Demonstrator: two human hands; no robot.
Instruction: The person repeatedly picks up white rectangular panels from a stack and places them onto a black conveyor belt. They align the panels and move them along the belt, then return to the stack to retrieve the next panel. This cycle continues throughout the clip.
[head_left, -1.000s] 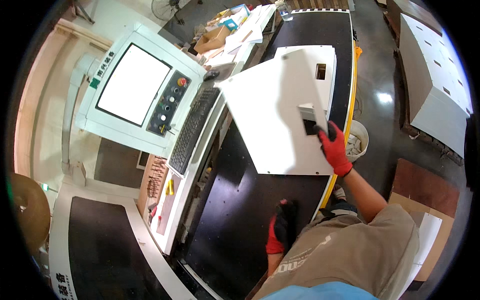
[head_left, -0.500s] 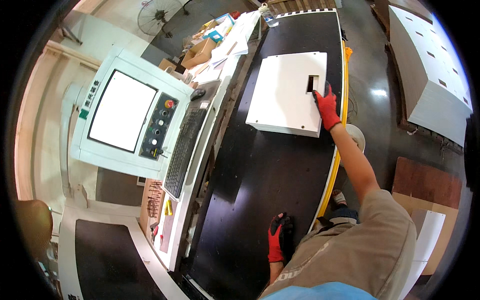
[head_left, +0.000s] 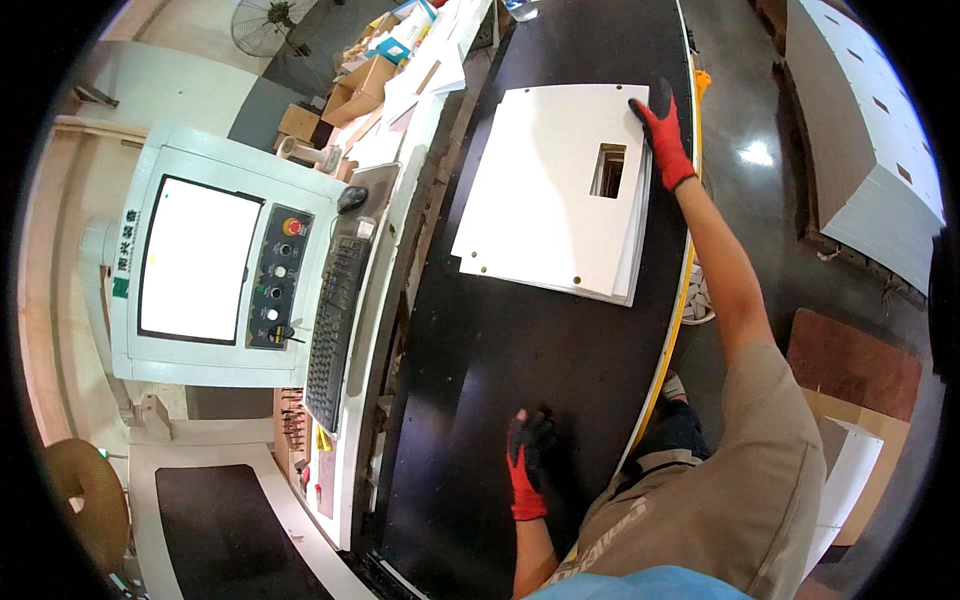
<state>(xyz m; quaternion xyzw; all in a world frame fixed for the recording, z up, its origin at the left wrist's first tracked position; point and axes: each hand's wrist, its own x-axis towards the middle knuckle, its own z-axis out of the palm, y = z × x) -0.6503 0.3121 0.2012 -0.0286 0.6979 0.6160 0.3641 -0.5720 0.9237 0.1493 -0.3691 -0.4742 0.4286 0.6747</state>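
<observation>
A small stack of white panels (head_left: pixel 550 190) lies on the black tabletop (head_left: pixel 490 360), with a rectangular cutout near its right side and small dark holes near the edges. The top panel sits slightly askew, so lower edges show along the right. My right hand (head_left: pixel 665 140), in a red glove with black fingers, grips the stack's right edge near the far corner, thumb on top. How many panels it holds is hidden. My left hand (head_left: pixel 525 468), gloved alike, is at the near part of the tabletop, fingers apart and holding nothing.
To the left stand a control console (head_left: pixel 205 265) with a lit screen, a black keyboard (head_left: pixel 338 330) and a mouse (head_left: pixel 352 198). An open cardboard box (head_left: pixel 360 92) and papers lie farther back. Tall stacks of white panels (head_left: pixel 850 130) stand at the right beyond the yellow table edge (head_left: pixel 690 285).
The top panel has turned and shifted out of line with those below. My right hand has moved from beside the cutout toward the far corner. The whole view has shifted somewhat.
</observation>
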